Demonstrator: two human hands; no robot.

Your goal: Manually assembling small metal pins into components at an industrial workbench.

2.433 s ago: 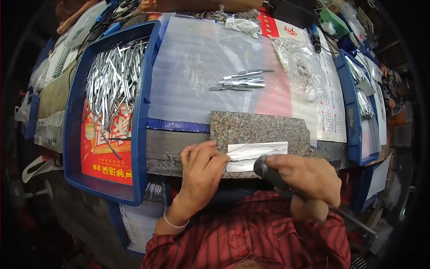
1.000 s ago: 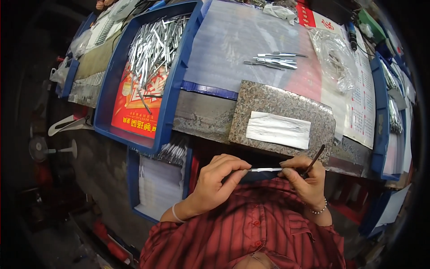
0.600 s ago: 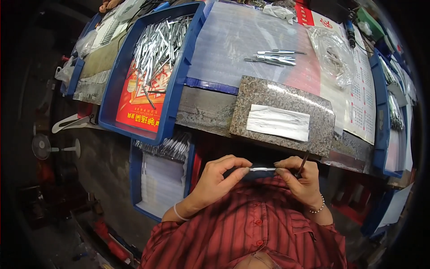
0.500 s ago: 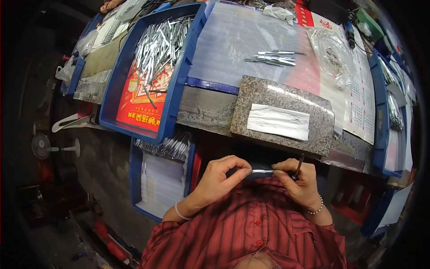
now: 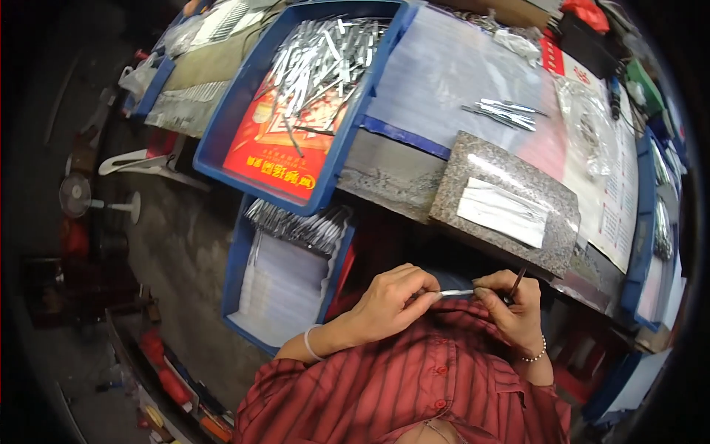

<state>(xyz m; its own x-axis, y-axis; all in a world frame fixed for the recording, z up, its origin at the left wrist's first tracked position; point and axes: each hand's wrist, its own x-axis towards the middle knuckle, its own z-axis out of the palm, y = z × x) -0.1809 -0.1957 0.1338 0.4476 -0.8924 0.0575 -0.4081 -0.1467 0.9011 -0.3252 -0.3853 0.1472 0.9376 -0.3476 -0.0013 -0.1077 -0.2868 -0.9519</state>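
Observation:
My left hand (image 5: pixel 399 297) pinches one end of a slim silver metal piece (image 5: pixel 457 293) between thumb and fingers, close in front of my red striped shirt. The thumb and forefinger of my right hand (image 5: pixel 513 309) close on its other end. A thin dark stick (image 5: pixel 521 280) pokes up from the same right hand; its lower part is hidden by the fingers. Just beyond the hands, a speckled stone slab (image 5: pixel 510 164) lies at the table edge, with a folded white cloth or paper (image 5: pixel 503 213) on it. Several similar silver pieces (image 5: pixel 506 115) lie behind the slab.
A blue tray (image 5: pixel 334 174) of loose silver pieces stands on the table at the left. Below it, another blue tray (image 5: pixel 231 285) holds more pieces. Plastic sheeting (image 5: pixel 436 63) covers the tabletop. At the right are a clear bag (image 5: pixel 592 133) and a blue bin (image 5: pixel 642 237).
The whole view has swung, so table and trays appear farther right and slightly turned. Both hands keep their pinch on the silver piece, with little change in pose.

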